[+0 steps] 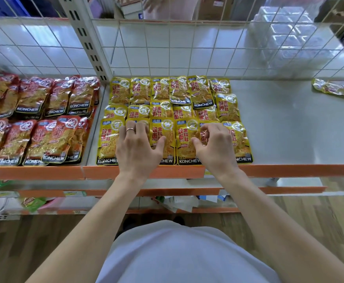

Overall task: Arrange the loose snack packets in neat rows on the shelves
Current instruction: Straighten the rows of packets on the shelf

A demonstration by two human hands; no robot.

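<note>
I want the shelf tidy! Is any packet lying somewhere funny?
Yes. One crumpled yellow foil snack packet lies alone and crooked at the far right back of the grey metal shelf, well apart from the neat rows of yellow packets.

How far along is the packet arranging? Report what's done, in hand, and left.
Done: red foil snack packets lie in rows on the left section; yellow foil snack packets fill three rows beside them. In hand: the left hand presses the front yellow row, and the right hand curls its fingers on a front-row yellow packet. Left: one loose yellow packet lies apart, far right on the grey metal shelf.
</note>
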